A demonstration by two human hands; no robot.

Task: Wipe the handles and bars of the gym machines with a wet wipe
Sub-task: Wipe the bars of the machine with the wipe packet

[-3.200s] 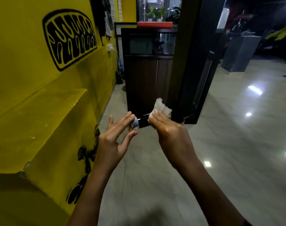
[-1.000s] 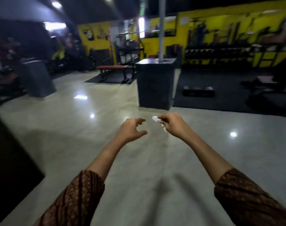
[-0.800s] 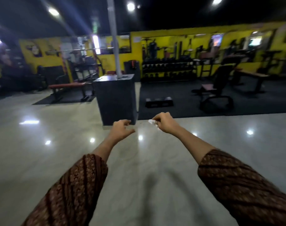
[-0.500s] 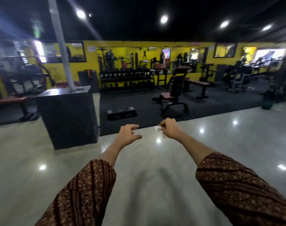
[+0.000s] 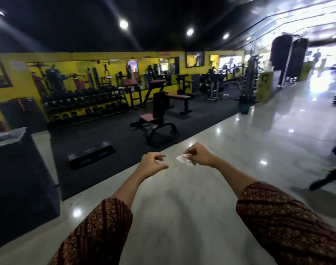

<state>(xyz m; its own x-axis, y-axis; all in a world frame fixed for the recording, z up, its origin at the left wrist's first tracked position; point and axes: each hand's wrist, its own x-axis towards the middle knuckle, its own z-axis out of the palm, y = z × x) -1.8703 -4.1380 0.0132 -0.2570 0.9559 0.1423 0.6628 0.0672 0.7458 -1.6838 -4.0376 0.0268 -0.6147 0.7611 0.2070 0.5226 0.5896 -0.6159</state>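
Glossy pale floor [image 5: 182, 211] underfoot, wide black mat [image 5: 115, 134] beyond. Against the yellow wall [image 5: 19, 83], a long dumbbell rack [image 5: 83, 106]. Nearer on the mat, a black bench [image 5: 158, 113] with a red seat, then a low step [image 5: 90, 154]. Out front above the floor, 2 hands slightly apart: left hand [image 5: 150, 166] loosely curled, fingers [image 5: 159, 155] released; right hand [image 5: 198, 155] pinching a small crumpled white wipe [image 5: 184, 160], well apart from the machines.

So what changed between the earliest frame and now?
The person turned away from the handle being wiped, toward the open gym floor; the wet wipe came off it. Unchanged: the right hand pinches the wipe, the left hand holds nothing.
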